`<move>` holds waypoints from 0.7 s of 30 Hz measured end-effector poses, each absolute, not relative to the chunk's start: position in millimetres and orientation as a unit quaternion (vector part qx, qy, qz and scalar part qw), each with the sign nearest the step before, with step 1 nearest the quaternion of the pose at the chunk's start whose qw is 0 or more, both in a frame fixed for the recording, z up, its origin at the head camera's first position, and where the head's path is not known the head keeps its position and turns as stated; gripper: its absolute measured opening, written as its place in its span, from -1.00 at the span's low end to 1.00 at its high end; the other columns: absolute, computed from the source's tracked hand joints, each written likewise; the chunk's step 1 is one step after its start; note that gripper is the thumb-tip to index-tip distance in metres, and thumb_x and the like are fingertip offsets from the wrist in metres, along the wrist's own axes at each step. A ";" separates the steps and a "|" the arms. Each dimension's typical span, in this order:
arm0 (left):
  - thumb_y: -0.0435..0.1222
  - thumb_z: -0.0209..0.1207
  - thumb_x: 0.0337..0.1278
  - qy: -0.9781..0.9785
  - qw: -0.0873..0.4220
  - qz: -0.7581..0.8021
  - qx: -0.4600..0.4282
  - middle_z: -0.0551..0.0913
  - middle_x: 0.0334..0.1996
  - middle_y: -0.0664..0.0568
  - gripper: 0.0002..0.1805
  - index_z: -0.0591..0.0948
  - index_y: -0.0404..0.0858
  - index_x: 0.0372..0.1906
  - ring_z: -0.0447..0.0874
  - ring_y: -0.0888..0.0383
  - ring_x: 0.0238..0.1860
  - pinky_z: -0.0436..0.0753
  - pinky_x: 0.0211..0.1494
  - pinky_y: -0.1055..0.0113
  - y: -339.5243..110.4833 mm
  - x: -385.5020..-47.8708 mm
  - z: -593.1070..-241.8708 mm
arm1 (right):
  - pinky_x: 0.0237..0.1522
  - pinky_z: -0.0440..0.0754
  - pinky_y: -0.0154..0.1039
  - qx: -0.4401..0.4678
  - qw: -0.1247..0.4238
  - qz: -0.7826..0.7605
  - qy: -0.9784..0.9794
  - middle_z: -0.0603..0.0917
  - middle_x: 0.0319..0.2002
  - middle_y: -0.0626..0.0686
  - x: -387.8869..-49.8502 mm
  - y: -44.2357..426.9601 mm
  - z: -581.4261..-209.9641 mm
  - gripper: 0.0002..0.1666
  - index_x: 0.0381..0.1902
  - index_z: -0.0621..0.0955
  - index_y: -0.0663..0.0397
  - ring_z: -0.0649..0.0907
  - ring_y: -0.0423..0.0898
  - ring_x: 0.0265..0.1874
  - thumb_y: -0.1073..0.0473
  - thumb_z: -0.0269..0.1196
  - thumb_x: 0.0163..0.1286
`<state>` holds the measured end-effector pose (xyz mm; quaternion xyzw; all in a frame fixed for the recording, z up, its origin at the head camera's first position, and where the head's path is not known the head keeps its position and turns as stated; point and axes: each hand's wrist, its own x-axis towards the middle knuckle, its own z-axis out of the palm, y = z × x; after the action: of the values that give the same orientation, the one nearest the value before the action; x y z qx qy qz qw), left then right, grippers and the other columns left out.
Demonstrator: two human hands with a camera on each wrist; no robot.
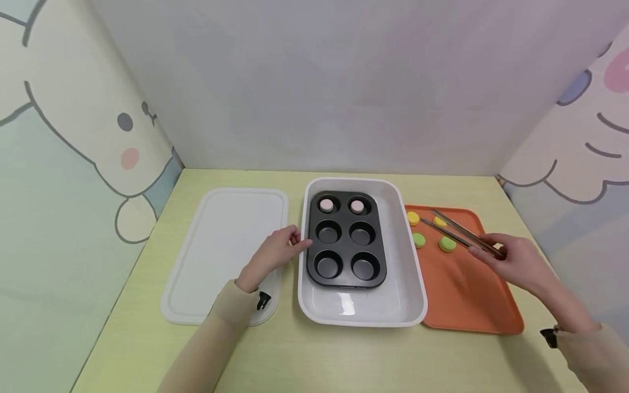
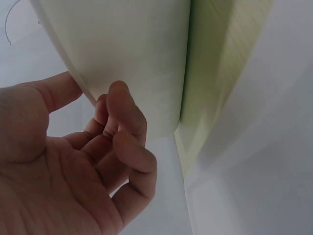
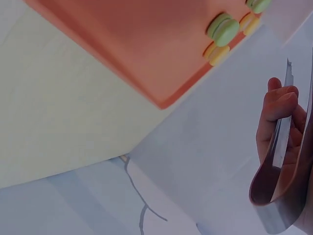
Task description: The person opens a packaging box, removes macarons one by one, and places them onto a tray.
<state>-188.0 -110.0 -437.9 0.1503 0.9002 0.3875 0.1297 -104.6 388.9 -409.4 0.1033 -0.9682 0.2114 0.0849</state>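
Observation:
My left hand (image 1: 277, 251) holds the left rim of a white plastic bin (image 1: 362, 315), thumb over the edge and curled fingers outside the wall (image 2: 142, 54). Inside the bin lies a dark muffin pan (image 1: 345, 243); two pink macarons (image 1: 326, 205) sit in its far cups. Over an orange tray (image 1: 476, 300), my right hand (image 1: 518, 261) grips metal tongs (image 1: 462, 233), whose tips are apart and point left. Beneath and near them are a yellow macaron (image 1: 439, 221) and a green macaron (image 1: 447, 244). Another yellow macaron (image 1: 413, 219) and green macaron (image 1: 419, 240) lie beside the bin.
A white tray (image 1: 226, 245) lies left of the bin, under my left forearm. The light-yellow table (image 1: 344, 355) meets a pale wall (image 1: 314, 98) at the back, with cartoon-printed panels (image 1: 64, 218) on both sides.

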 end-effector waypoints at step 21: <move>-0.04 0.24 0.31 0.903 0.132 0.381 0.150 0.50 -0.45 0.04 -0.68 0.47 -0.18 -0.33 0.38 0.12 -0.48 0.35 -0.41 0.30 -109.2 -187.8 -436.1 | -0.53 0.44 -0.22 0.120 0.049 0.153 -0.980 0.71 -0.26 0.12 -166.0 363.6 -366.0 -0.43 0.00 0.68 0.19 0.51 -0.11 -0.54 -0.12 0.46 0.22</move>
<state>-187.8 -109.2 -436.1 0.1497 0.9027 0.3811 0.1319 -166.0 363.6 -366.0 0.1195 -0.9798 0.1529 0.0492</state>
